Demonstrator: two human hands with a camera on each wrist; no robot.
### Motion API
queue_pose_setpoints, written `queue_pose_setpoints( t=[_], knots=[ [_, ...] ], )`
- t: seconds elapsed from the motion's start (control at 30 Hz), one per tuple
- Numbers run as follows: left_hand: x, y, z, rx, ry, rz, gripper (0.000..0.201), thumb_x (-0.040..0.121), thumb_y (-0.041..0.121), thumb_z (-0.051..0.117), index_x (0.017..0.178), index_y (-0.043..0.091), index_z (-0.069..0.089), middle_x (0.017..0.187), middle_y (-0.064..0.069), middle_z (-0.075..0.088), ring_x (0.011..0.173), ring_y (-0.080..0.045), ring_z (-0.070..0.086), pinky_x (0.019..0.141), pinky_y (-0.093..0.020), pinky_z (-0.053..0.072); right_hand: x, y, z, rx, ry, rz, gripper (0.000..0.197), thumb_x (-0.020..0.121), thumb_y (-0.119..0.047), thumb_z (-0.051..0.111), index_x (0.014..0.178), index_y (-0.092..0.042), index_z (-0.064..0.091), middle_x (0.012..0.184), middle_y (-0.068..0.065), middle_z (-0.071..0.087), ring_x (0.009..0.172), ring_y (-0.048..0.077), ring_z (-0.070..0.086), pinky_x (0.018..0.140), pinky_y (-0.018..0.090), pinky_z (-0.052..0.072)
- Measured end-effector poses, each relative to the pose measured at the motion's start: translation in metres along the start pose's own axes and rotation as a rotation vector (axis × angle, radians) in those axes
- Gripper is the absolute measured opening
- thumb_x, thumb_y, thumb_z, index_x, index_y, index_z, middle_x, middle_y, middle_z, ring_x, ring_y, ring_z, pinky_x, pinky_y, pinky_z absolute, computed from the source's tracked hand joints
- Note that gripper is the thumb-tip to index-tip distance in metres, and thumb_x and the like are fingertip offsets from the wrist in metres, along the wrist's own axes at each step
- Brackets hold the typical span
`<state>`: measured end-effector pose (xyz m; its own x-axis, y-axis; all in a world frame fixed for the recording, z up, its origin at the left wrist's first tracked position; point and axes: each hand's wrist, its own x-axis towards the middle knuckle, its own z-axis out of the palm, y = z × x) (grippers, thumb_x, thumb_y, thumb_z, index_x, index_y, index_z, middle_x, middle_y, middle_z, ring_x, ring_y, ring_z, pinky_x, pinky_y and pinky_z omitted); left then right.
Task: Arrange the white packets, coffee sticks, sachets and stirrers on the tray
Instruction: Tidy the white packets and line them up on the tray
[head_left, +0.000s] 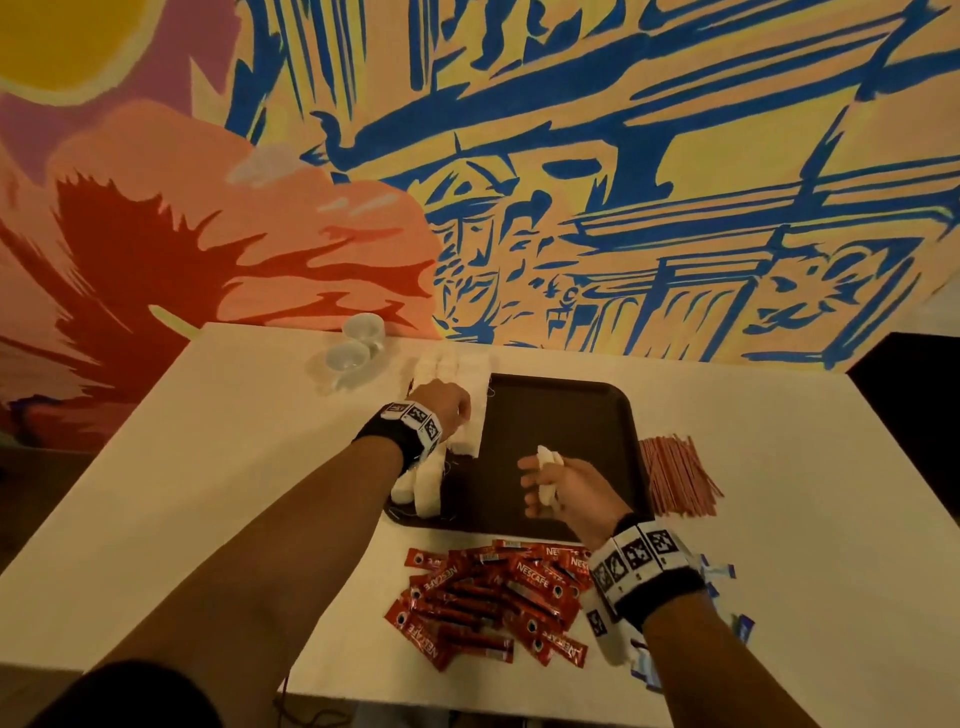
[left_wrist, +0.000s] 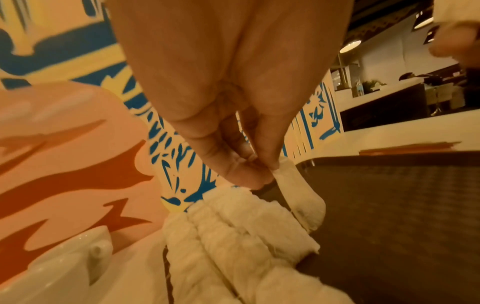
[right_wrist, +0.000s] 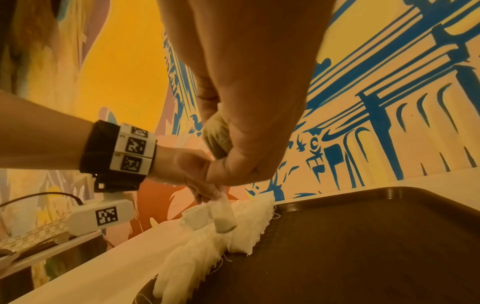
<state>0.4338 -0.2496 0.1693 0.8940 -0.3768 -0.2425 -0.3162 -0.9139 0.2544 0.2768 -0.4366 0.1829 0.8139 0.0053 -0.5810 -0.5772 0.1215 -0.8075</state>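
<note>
Brown tray (head_left: 566, 415) holding a row of white packets (head_left: 423, 491) along its left edge. Left hand (head_left: 441, 402) pinches one packet (left_wrist: 298, 193) above them; right hand (head_left: 569, 491) grips another packet (head_left: 548, 475) over the tray. Coffee sticks (head_left: 488, 597) and stirrers (head_left: 675, 475) lie on the table (head_left: 218, 467).

Café: mural (head_left: 571, 156), coffee sticks (head_left: 483, 597)
</note>
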Motion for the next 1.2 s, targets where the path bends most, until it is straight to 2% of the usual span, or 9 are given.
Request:
queue_pose_setpoints(
  t=[0.17,0.33,0.47,0.57,0.73,0.83,0.97,1.07,1.2],
  knots=[
    [0.025,-0.008,0.028,0.026,-0.077,-0.02,0.014,0.093,0.018,0.061,0.094,0.026,0.073,0.107,-0.004,0.066,0.099,-0.027,0.065,0.076,-0.028,0.047,0.015,0.003,-0.004,0.048,0.021,0.01,0.025,0.105,-0.009,0.048,0.126,-0.004,0.061,0.112,0.018,0.066,0.093,0.025,0.066,0.077,0.035,0.06],
    [0.035,-0.012,0.035,0.057,-0.091,-0.024,0.021,0.094,0.014,0.058,0.102,0.027,0.073,0.118,-0.006,0.063,0.105,-0.029,0.063,0.088,-0.033,0.051,0.02,0.009,-0.006,0.079,0.034,0.015,0.026,0.106,-0.008,0.046,0.126,-0.002,0.062,0.109,0.019,0.069,0.091,0.026,0.068,0.078,0.038,0.061],
    [0.036,-0.017,0.03,0.03,-0.083,-0.04,0.039,0.092,0.004,0.055,0.12,0.028,0.065,0.128,-0.005,0.06,0.116,-0.028,0.059,0.096,-0.034,0.049,0.013,0.013,-0.006,0.088,0.014,0.012,0.025,0.107,-0.009,0.045,0.127,-0.005,0.06,0.112,0.018,0.071,0.095,0.027,0.068,0.082,0.039,0.061],
    [0.027,-0.013,0.016,-0.057,0.01,-0.062,0.033,0.092,0.009,0.058,0.12,0.026,0.065,0.125,-0.002,0.064,0.114,-0.024,0.06,0.096,-0.033,0.048,0.006,0.014,-0.004,0.105,0.007,-0.016,0.024,0.108,-0.011,0.046,0.128,-0.006,0.059,0.117,0.016,0.073,0.099,0.026,0.069,0.085,0.039,0.061],
    [-0.017,-0.002,-0.012,-0.39,0.226,-0.06,0.016,0.092,0.023,0.064,0.107,0.027,0.069,0.101,0.005,0.068,0.098,-0.018,0.063,0.084,-0.028,0.047,-0.011,0.009,0.003,0.221,-0.022,-0.124,0.026,0.104,-0.017,0.058,0.126,-0.004,0.053,0.115,0.013,0.075,0.103,0.029,0.071,0.088,0.041,0.06],
    [-0.059,0.011,-0.025,-0.583,0.291,-0.007,0.014,0.09,0.024,0.068,0.104,0.027,0.072,0.097,0.008,0.068,0.09,-0.012,0.065,0.08,-0.024,0.048,-0.025,0.002,0.01,0.285,-0.044,-0.196,0.027,0.102,-0.016,0.061,0.125,-0.004,0.057,0.114,0.016,0.075,0.102,0.029,0.071,0.09,0.042,0.059],
    [-0.112,0.026,-0.028,-0.81,0.293,0.055,0.01,0.091,0.026,0.068,0.099,0.029,0.073,0.097,0.005,0.071,0.082,-0.009,0.068,0.07,-0.022,0.05,-0.046,-0.006,0.021,0.273,-0.012,-0.254,0.018,0.099,-0.016,0.065,0.116,-0.009,0.067,0.114,0.015,0.073,0.105,0.026,0.069,0.088,0.038,0.06],
    [-0.148,0.041,-0.027,-0.993,0.266,0.062,0.012,0.096,0.026,0.065,0.104,0.024,0.073,0.099,-0.002,0.073,0.08,-0.014,0.07,0.065,-0.022,0.053,-0.059,-0.006,0.027,0.29,-0.023,-0.286,0.013,0.097,-0.014,0.068,0.109,-0.012,0.072,0.102,0.005,0.078,0.101,0.022,0.071,0.085,0.035,0.06],
    [-0.184,0.054,-0.017,-1.139,0.21,0.08,0.017,0.099,0.028,0.061,0.109,0.021,0.072,0.103,-0.006,0.074,0.087,-0.019,0.068,0.072,-0.028,0.058,-0.076,-0.004,0.029,0.208,-0.038,-0.338,0.016,0.094,-0.018,0.072,0.109,-0.013,0.074,0.097,0.001,0.079,0.093,0.018,0.07,0.071,0.028,0.054]
  ],
)
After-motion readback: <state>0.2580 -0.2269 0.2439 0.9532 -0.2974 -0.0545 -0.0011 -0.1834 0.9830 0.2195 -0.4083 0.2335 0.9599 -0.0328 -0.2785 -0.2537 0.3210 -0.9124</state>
